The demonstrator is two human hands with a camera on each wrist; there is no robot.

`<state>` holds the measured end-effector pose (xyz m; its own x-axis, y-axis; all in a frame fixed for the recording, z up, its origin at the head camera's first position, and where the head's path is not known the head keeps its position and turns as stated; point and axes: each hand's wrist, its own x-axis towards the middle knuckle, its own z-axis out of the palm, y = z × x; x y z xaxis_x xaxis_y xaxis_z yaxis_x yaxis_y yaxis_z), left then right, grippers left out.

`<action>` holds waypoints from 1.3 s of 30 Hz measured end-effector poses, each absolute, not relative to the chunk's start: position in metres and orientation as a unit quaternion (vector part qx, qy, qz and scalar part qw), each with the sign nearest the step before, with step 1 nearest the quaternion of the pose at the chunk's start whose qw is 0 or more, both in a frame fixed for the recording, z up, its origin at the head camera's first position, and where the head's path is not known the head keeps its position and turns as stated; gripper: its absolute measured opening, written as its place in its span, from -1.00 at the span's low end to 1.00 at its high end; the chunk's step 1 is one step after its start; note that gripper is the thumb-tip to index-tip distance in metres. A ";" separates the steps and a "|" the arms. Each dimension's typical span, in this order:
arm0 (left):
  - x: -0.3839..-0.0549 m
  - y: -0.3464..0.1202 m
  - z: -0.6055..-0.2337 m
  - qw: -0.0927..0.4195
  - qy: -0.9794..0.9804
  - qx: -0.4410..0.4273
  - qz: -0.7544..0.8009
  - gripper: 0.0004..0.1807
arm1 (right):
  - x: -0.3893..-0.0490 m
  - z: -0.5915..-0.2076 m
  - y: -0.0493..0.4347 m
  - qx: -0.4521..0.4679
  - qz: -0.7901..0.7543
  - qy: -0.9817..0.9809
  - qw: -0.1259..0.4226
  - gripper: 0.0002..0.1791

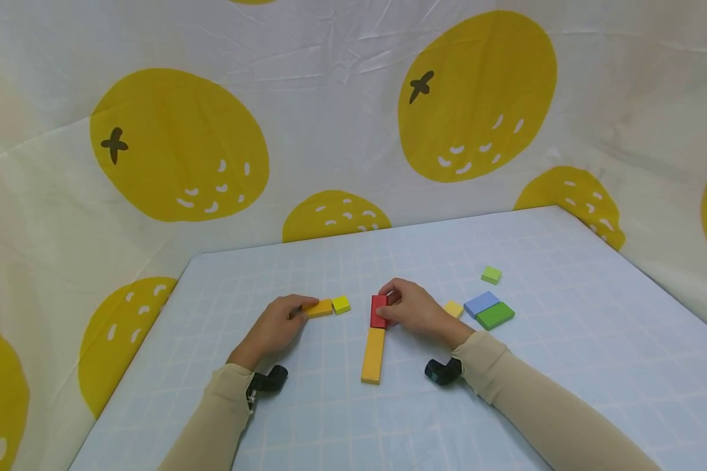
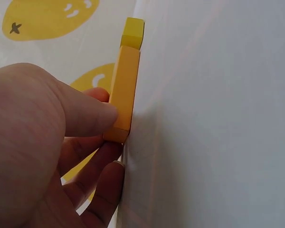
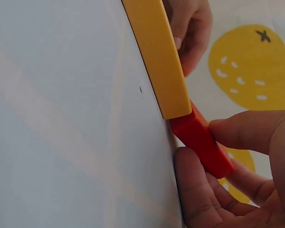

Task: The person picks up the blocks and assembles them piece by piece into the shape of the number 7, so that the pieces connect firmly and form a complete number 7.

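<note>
My left hand (image 1: 277,326) pinches an orange block (image 1: 319,308) between thumb and fingers at its left end. A small yellow block (image 1: 341,304) lies just off the orange block's other end; in the left wrist view the two nearly line up. With thumb and fingertips, my right hand (image 1: 415,309) holds a red block (image 1: 378,311). The red block's near end meets the far end of a long yellow-orange block (image 1: 373,356) lying on the table. In the right wrist view the red block (image 3: 202,142) sits at a slight angle to the long block (image 3: 159,57).
Right of my right hand lie a blue block (image 1: 481,304) and a green block (image 1: 495,315), side by side. A pale yellow block (image 1: 453,309) is partly behind the right wrist. Farther back is a light green block (image 1: 491,275). A fruit-print curtain (image 1: 330,131) borders the table (image 1: 318,418).
</note>
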<state>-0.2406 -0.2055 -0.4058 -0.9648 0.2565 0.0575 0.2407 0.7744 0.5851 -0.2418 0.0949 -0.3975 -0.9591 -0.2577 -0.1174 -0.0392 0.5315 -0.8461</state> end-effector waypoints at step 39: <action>-0.243 -0.205 -0.406 0.013 0.945 0.131 0.301 -0.61 | -0.240 -0.397 0.093 -0.100 -0.440 0.886 0.105 -0.61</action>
<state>-0.2433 -0.2046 -0.4064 -0.9652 0.2555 0.0551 0.2403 0.7849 0.5711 -0.2405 0.0934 -0.3969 -0.9578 -0.2700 -0.0988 -0.0845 0.5928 -0.8009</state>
